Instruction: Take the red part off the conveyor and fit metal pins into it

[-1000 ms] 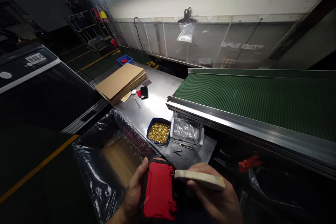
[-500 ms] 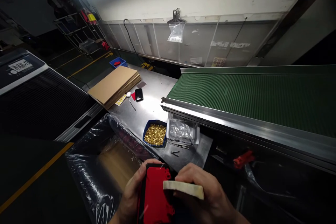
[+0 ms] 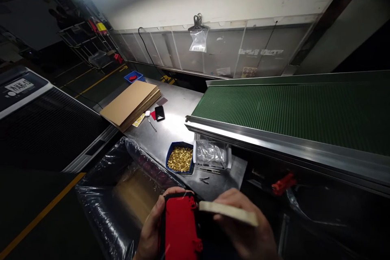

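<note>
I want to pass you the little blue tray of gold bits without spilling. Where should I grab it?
Take the blue tray by its two long side walls, coming down from above and keeping it level. It lies flat and open-topped on the steel table, heaped with loose brass pieces, and the clear plastic box seems to crowd its right side.

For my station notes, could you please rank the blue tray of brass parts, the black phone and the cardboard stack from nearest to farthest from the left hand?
From the left hand:
1. Blue tray of brass parts, just ahead.
2. Black phone, mid-table.
3. Cardboard stack, far left.
</note>
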The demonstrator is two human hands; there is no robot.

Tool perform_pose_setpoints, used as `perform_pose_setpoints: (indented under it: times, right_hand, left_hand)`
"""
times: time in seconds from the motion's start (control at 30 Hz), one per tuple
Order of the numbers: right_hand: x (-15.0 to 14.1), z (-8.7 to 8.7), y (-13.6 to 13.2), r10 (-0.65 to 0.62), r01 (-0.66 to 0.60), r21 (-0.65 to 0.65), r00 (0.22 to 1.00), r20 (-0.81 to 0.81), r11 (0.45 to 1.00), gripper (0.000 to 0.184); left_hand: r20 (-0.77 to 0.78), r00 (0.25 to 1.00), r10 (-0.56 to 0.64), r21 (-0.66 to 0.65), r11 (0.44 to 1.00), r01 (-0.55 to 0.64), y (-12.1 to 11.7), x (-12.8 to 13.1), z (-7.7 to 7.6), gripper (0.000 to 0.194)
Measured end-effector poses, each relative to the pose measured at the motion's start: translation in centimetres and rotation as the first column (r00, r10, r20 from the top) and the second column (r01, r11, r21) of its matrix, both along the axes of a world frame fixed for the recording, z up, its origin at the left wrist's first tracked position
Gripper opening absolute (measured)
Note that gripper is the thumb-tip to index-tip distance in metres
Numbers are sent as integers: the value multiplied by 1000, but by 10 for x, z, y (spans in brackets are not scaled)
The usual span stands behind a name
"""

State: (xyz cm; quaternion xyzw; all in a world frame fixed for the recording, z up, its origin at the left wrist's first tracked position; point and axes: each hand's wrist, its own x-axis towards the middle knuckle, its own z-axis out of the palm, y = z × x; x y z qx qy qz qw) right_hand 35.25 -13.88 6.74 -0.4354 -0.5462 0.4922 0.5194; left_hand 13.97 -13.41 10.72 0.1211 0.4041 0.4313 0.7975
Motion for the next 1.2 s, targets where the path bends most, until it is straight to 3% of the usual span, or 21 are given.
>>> perform_pose_setpoints:
  times: [0.07, 0.13, 0.23, 0.3, 0.37, 0.43, 0.5, 0.57, 0.67, 0.73, 0.77, 0.8, 0.83, 0.9, 0.93, 1.03, 1.13, 1.2]
  right_hand:
    - [8, -36, 1, -174, 191, -274, 981, 85, 943, 27]
    - [10, -86, 6, -186, 271, -521, 960, 210, 809, 44]
    - [7, -163, 14, -154, 363, -594, 915, 373, 718, 32]
    - [4, -200, 17, -126, 397, -607, 890, 439, 688, 20]
    - [4, -222, 18, -103, 408, -603, 874, 475, 686, 19]
    - [7, -230, 20, -109, 427, -585, 860, 499, 690, 26]
    - [9, -226, 24, -147, 463, -570, 846, 513, 678, 39]
    - [7, -210, 27, -198, 487, -578, 848, 491, 654, 49]
    - [-8, -162, 22, -192, 355, -665, 932, 307, 657, 49]
    - [-24, -119, 10, -116, 100, -718, 993, 28, 689, 59]
    - [-32, -98, 4, -80, -58, -705, 984, -161, 707, 63]
    - [-39, -79, -2, -47, -302, -647, 884, -465, 700, 64]
    - [-45, -62, -7, -22, -427, -555, 779, -627, 714, 59]
    - [-49, -41, -11, -20, -494, -429, 638, -770, 756, 50]
    - [-48, -36, -11, -27, -469, -416, 638, -770, 779, 50]
    - [-31, -30, -4, -14, -358, -439, 762, -647, 824, 50]
    - [-12, -20, 0, 66, -249, -420, 912, -405, 873, 41]
    - [-5, -10, 1, 121, -254, -390, 935, -334, 885, 35]
  left_hand:
    - [34, 999, 1, -22, 1000, -1, 2, -4, 3, 45]
    - [48, 999, 12, -38, 999, -10, 2, -7, 5, 48]
    - [107, 994, -8, -28, 1000, 11, 1, -9, 7, 49]
    - [138, 989, -56, 1, 998, 56, -2, -7, 7, 53]
    - [105, 990, -96, 23, 995, 94, -4, -6, 5, 60]
    - [1, 992, -124, 23, 992, 124, -6, -6, 0, 77]
    - [-132, 979, -155, 41, 986, 162, -7, -9, -6, 101]
    - [-263, 948, -179, 75, 976, 205, -6, -12, -10, 117]
    - [-528, 846, -75, 219, 951, 220, -6, -14, -12, 115]
    - [-712, 691, 126, 386, 892, 235, -8, -13, -13, 103]
    - [-764, 599, 241, 470, 843, 261, -10, -12, -14, 97]
    - [-789, 513, 338, 531, 796, 292, -12, -10, -17, 95]
    - [-792, 458, 404, 569, 760, 313, -15, -9, -21, 95]
    - [-752, 488, 443, 619, 729, 293, -20, -7, -29, 93]
    - [-719, 542, 434, 636, 726, 262, -21, -7, -33, 87]
    - [-623, 713, 321, 598, 783, 171, -19, -9, -39, 70]
    - [-682, 718, 139, 395, 896, 202, -7, -11, -36, 54]
    - [-638, 769, -49, 270, 921, 283, 3, -9, -29, 60]
